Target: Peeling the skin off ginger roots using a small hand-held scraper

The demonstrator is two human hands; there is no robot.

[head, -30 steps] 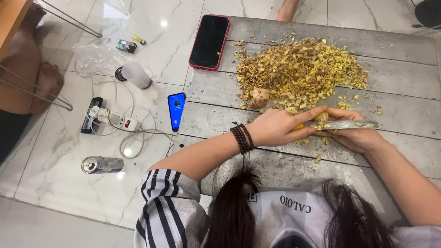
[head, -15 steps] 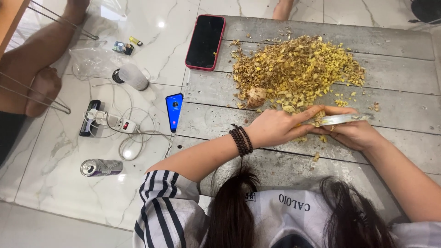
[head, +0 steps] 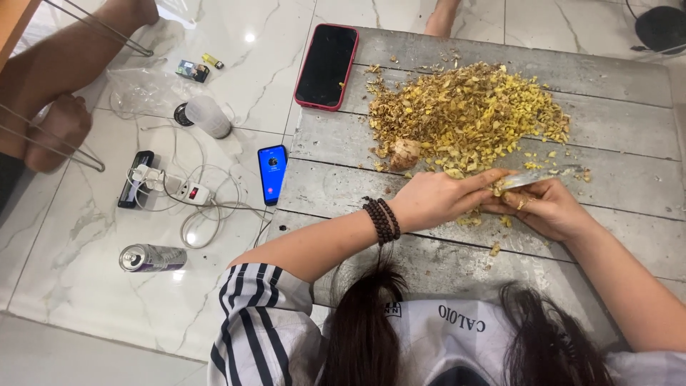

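Note:
A wide pile of yellow chopped root pieces (head: 464,114) lies on a grey wooden board (head: 607,78), with a whole pale root knob (head: 406,152) at the pile's near edge. Just in front of the pile, my right hand (head: 547,211) grips a knife whose blade (head: 543,175) points right and away. My left hand (head: 443,200), with a dark beaded bracelet (head: 379,220) on its wrist, reaches across and pinches a small yellow piece (head: 498,187) against the blade. Scraps lie under both hands.
A red-cased phone (head: 327,66) lies on the board's far left corner. The marble floor on the left holds a blue phone (head: 272,174), a power strip with cables (head: 193,193), a black phone (head: 134,179), a can on its side (head: 151,257) and a white cup (head: 207,116). Another person's leg (head: 57,121) is at upper left.
My hands stay together at the knife, shifting only slightly. The other person's leg at upper left has stretched further into view.

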